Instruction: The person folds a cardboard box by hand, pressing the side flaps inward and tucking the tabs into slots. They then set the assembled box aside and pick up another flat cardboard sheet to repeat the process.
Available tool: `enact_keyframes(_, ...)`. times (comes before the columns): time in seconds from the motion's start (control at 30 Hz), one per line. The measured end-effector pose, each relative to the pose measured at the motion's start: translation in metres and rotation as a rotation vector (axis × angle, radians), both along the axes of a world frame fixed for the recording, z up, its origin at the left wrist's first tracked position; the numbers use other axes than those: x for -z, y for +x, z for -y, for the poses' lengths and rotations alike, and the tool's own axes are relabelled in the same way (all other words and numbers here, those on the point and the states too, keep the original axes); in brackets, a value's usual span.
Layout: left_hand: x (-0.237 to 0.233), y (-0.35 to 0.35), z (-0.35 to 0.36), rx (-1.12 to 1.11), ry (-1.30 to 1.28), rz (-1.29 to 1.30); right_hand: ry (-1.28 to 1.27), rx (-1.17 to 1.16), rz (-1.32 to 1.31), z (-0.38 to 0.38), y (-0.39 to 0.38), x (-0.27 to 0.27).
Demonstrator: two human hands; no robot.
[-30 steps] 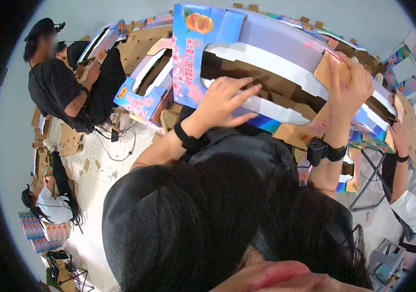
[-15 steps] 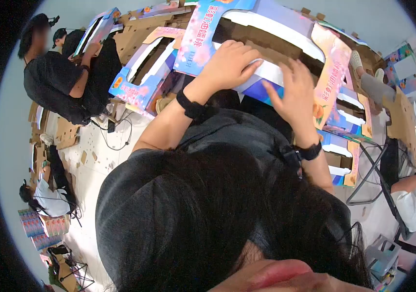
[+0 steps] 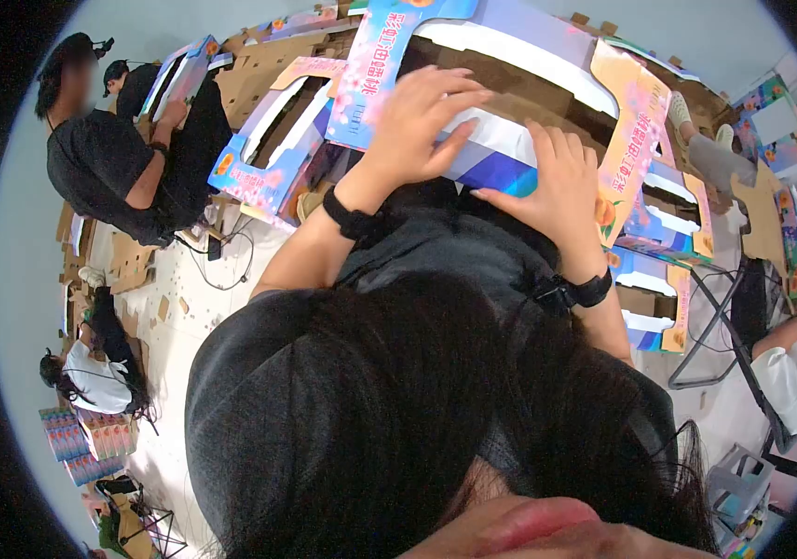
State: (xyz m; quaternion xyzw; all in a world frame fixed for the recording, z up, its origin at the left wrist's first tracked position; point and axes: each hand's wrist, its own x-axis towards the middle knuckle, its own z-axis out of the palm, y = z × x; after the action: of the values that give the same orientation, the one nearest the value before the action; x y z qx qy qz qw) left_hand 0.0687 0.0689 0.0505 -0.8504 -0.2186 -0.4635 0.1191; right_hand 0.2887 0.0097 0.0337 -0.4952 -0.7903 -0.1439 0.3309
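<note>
In front of me stands a large printed cardboard box (image 3: 639, 116) with a wide cut-out in its top, its brown inside showing. A white folded strip (image 3: 496, 133) edges the cut-out on my side, above the blue-purple front panel. My left hand (image 3: 422, 130) is open over the left part of this near edge, fingers spread and thumb apart. At the right part, my right hand (image 3: 561, 182) lies with fingers stretched over the white strip and thumb out to the left along the front panel. Contact under the left fingertips is hidden.
A similar box (image 3: 268, 172) stands to the left, and more boxes (image 3: 664, 210) are stacked at the right. A co-worker in black (image 3: 105, 168) handles a box at the far left. A folding metal stand (image 3: 710, 340) is at right. Cardboard scraps litter the floor (image 3: 179, 279).
My left hand has shifted slightly left and its fingers have spread. My right hand, blurred before, has come down onto the near edge, its thumb moving left. The box has barely moved.
</note>
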Motion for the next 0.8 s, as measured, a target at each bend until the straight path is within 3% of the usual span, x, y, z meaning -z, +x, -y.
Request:
enact_keyframes(0.07,-0.001,-0.017,0.0,-0.018,0.025,0.06,-0.004,-0.028,0.003,-0.002,0.003,-0.002)
enact_keyframes(0.23,-0.01,-0.048,0.019,-0.375,0.145,0.229,-0.012,-0.063,0.01,0.0,0.013,0.0)
enact_keyframes(0.37,-0.007,-0.089,0.014,-0.503,-0.127,0.302,-0.02,-0.065,-0.01,0.001,0.011,0.001)
enact_keyframes(0.4,-0.001,-0.103,0.009,-0.487,-0.338,0.336,-0.015,-0.067,-0.016,0.002,0.01,0.002)
enact_keyframes(0.5,0.02,-0.135,-0.006,-0.076,-0.935,0.655,0.017,-0.088,-0.003,0.006,0.011,0.003)
enact_keyframes(0.53,0.022,-0.146,-0.014,0.131,-1.021,0.719,0.048,-0.106,-0.004,0.006,0.012,0.003)
enact_keyframes(0.63,0.022,-0.149,-0.014,0.119,-0.949,0.806,0.074,-0.143,-0.005,0.016,0.014,-0.007)
enact_keyframes(0.77,0.007,-0.125,0.026,0.473,-1.002,0.687,0.185,-0.147,0.113,0.022,0.036,-0.032)
enact_keyframes(0.8,-0.004,-0.111,0.042,0.413,-1.093,0.745,0.219,-0.143,0.14,0.02,0.042,-0.036)
